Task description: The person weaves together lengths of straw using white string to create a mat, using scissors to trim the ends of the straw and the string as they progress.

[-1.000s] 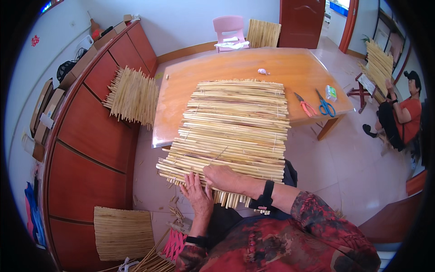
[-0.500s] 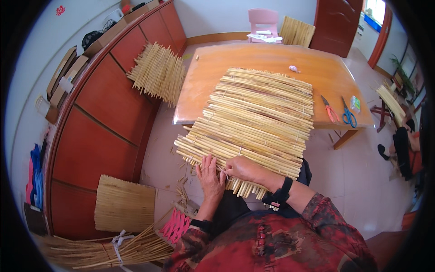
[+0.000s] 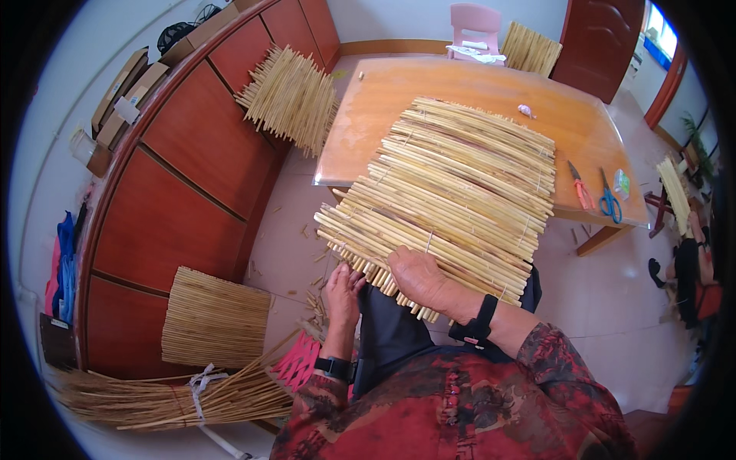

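Reed mat: the mat (image 3: 468, 184) lies with its far part on the desk (image 3: 356, 126) and its near end hanging over the desk's edge above the person's dark-trousered lap.
Rods: their long axis runs left to right across the mat, right ends slanting toward the person; thin pale ties show among them.
Right hand: the right hand (image 3: 420, 277) rests on the mat's near end, the nearer of the two; its fingers are curled in at the near rods, the rest of the mat stretching away ahead of them. Whether they pinch a tie or a rod, one cannot tell.
Left hand: the left hand (image 3: 343, 293) is just beside the mat's near left corner, which lies ahead and to the right of its bent fingers; it cannot be told whether they hold anything.
Tools: red-handled pliers (image 3: 580, 190) and blue-handled scissors (image 3: 609, 201) lie on the desk, right of the mat, with a small box (image 3: 622, 185) beyond them.
Rod stack: a rod stack (image 3: 290, 100) is left of the mat's far part, against the red cabinet (image 3: 192, 146).
Offcuts: short offcuts (image 3: 316, 303) lie on the floor, left of the mat's near end.
Co-worker: a seated person (image 3: 688, 276) is well right of the mat.
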Demonstrator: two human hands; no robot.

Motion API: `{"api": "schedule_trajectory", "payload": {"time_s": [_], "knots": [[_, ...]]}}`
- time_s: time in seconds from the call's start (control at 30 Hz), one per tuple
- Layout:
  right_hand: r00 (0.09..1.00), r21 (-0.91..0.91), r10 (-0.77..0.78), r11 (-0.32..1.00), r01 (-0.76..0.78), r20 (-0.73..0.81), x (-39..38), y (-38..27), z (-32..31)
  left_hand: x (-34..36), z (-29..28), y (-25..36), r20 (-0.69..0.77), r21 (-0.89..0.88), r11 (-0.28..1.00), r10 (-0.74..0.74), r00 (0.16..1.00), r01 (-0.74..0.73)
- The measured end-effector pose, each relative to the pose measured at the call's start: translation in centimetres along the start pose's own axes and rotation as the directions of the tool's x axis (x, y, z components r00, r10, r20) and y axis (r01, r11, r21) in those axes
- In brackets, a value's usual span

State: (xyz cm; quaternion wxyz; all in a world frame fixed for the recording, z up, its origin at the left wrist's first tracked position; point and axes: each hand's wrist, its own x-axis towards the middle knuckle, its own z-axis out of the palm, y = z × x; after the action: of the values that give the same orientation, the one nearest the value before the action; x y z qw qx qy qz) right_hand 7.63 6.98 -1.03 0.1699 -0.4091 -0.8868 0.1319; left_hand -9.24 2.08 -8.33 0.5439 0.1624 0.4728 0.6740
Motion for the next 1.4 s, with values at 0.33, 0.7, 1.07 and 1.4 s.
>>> {"api": "schedule_trajectory", "payload": {"time_s": [0.33,0.7,1.07,1.4], "knots": [[0.945,0.666,0.265,0.671,-0.324,0.193,0.9,1.0,-0.1,3.1,1.7,-0.2,0.133,-0.178,0.983,-0.023,0.991,0.047],[0.94,0.482,0.081,0.842,-0.242,0.331,1.2,1.0,-2.0,2.7,2.4,0.8,0.07,-0.061,0.993,-0.099,0.993,0.103],[0.994,0.689,-0.096,0.723,0.04,0.043,2.1,0.5,-2.3,2.5,2.5,0.8,0.11,-0.17,0.97,-0.155,0.982,0.172],[0.985,0.946,-0.163,0.325,0.0,0.056,2.1,-3.1,-7.2,2.0,2.7,-0.3,0.176,-0.139,0.99,0.041,0.984,-0.016]]}}
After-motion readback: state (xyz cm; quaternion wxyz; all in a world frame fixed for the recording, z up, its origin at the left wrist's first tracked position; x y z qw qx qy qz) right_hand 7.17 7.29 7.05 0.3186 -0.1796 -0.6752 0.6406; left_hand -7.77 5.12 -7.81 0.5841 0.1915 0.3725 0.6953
